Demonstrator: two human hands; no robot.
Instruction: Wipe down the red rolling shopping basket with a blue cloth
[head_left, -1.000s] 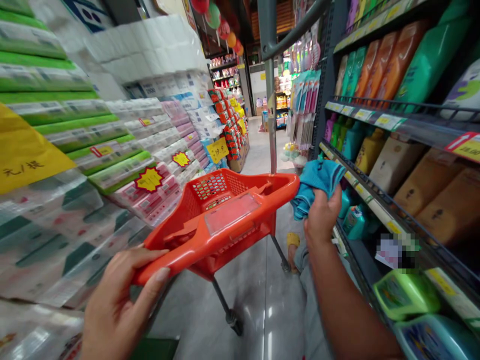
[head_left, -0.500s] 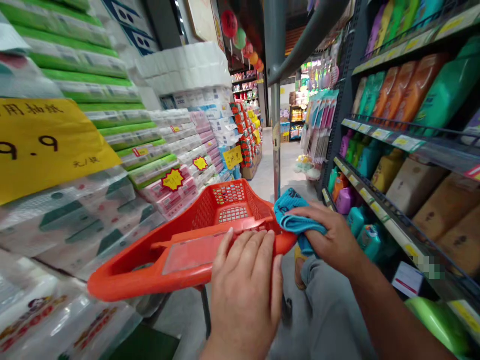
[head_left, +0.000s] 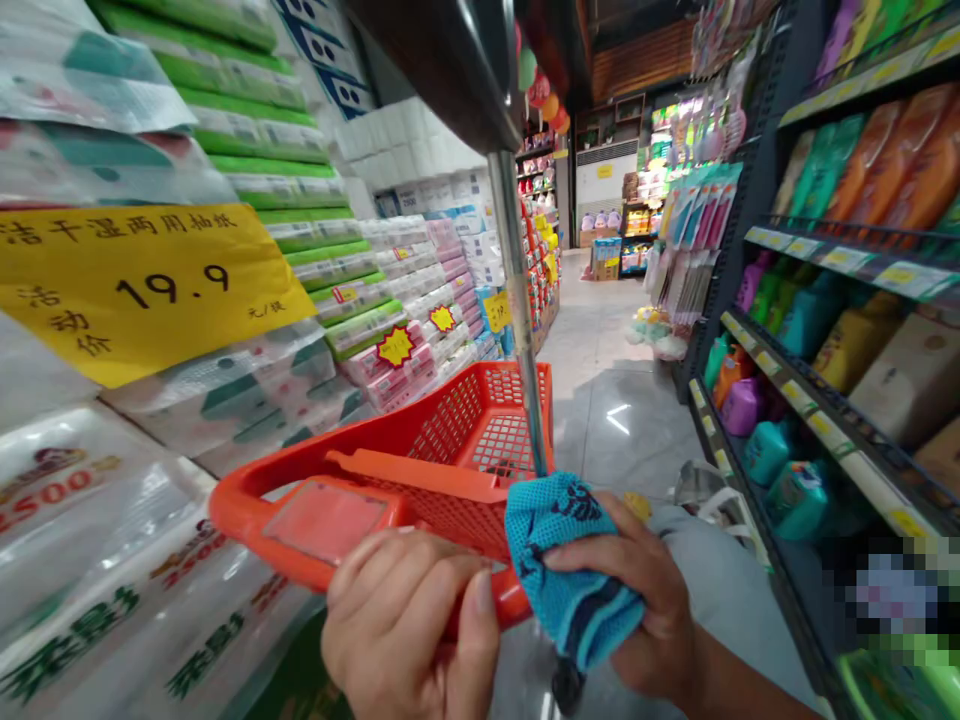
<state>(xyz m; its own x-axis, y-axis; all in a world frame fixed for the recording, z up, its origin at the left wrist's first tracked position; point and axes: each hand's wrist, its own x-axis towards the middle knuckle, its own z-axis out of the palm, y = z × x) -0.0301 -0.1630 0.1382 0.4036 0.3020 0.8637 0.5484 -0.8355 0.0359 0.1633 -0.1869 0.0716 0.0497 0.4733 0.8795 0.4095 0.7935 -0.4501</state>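
A red plastic shopping cart (head_left: 442, 480) stands in front of me, its perforated basket pointing away down the aisle. My left hand (head_left: 412, 620) is closed around the cart's handle bar, near its right part. In my right hand (head_left: 649, 600) is a bunched blue cloth (head_left: 570, 560) with a dark printed pattern and a dark stripe. The cloth lies against the right end of the handle and hides part of it. A metal pole (head_left: 517, 280) with a dark top rises behind the cloth; its lower end is hidden, so I cannot tell what it joins.
Packs of tissue (head_left: 300, 215) are stacked high along the left, with a yellow price sign (head_left: 165, 290) on them. Shelves of bottles (head_left: 825, 330) line the right side. Between them a grey tiled floor (head_left: 600, 400) runs toward boxes (head_left: 606, 258) at the back.
The view has turned, so the cart handle is angled differently. My left hand has gone from lying flat over the handle to a closed grip. The blue cloth is lower and more spread.
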